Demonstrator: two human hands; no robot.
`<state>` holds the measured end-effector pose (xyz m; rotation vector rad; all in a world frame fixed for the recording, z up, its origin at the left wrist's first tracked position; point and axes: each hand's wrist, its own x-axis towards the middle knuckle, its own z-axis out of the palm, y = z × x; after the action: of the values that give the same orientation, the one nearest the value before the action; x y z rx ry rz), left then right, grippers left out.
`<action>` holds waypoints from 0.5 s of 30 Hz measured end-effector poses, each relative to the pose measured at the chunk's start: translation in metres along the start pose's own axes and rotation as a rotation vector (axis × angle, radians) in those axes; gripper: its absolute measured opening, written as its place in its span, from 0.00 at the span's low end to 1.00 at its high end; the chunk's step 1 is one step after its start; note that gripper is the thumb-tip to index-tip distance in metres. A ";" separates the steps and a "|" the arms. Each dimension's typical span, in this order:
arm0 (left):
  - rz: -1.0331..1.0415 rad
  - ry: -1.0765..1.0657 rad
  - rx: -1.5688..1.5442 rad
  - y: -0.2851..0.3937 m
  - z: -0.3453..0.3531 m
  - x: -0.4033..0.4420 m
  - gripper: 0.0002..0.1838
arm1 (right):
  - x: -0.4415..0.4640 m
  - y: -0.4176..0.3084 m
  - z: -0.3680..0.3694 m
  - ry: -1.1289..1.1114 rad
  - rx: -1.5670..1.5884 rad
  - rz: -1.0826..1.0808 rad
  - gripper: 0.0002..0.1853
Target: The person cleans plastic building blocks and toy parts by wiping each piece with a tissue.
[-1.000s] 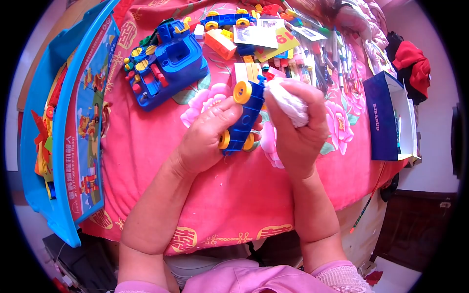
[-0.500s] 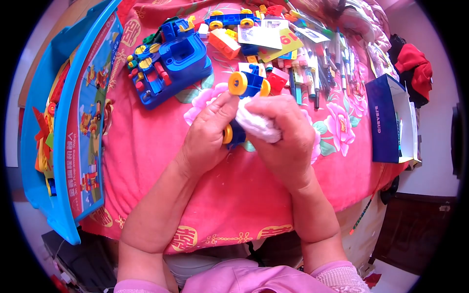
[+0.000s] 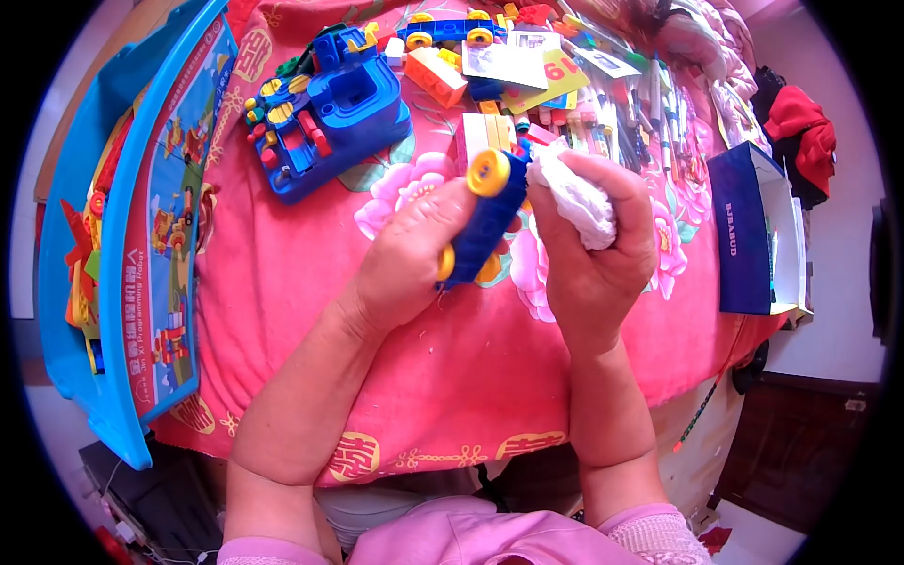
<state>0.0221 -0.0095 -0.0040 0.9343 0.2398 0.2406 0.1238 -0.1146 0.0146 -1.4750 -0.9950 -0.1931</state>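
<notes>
A blue toy chassis with yellow wheels (image 3: 485, 221) is tilted in my left hand (image 3: 414, 254), whose thumb presses along its left side. My right hand (image 3: 598, 254) pinches a crumpled white cloth (image 3: 574, 198) just right of the chassis's upper end. The cloth's left tip meets or nearly meets that end. Behind the chassis lies a cream and yellow block (image 3: 478, 137). An orange and white block (image 3: 436, 77) and a second blue chassis with yellow wheels (image 3: 452, 31) rest farther back.
A blue toy vehicle body (image 3: 330, 122) sits back left on the pink flowered cloth (image 3: 471, 377). At the left stands a blue bin (image 3: 122, 282) with toy parts. Markers (image 3: 654, 113) and cards (image 3: 508, 66) lie back right, near a dark blue box (image 3: 744, 231).
My right hand and the white cloth have moved right and up, off the middle of the chassis. The chassis has turned and shifted slightly right in my left hand.
</notes>
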 end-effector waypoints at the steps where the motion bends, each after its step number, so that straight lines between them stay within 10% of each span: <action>1: 0.021 -0.089 0.073 0.000 -0.001 -0.001 0.21 | 0.001 0.003 -0.001 -0.017 -0.046 -0.040 0.16; 10: 0.184 0.162 0.133 -0.007 -0.010 0.008 0.19 | -0.006 -0.005 0.015 -0.304 -0.152 -0.272 0.18; 12: 0.095 0.059 -0.414 -0.002 -0.011 0.007 0.19 | -0.008 -0.007 0.016 -0.366 -0.130 -0.253 0.18; 15: 0.075 0.101 -0.416 -0.001 -0.016 0.009 0.19 | -0.009 -0.007 0.015 -0.474 -0.123 -0.238 0.17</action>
<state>0.0256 0.0043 -0.0148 0.5201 0.2364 0.3911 0.1070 -0.1066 0.0108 -1.5459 -1.5681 -0.0749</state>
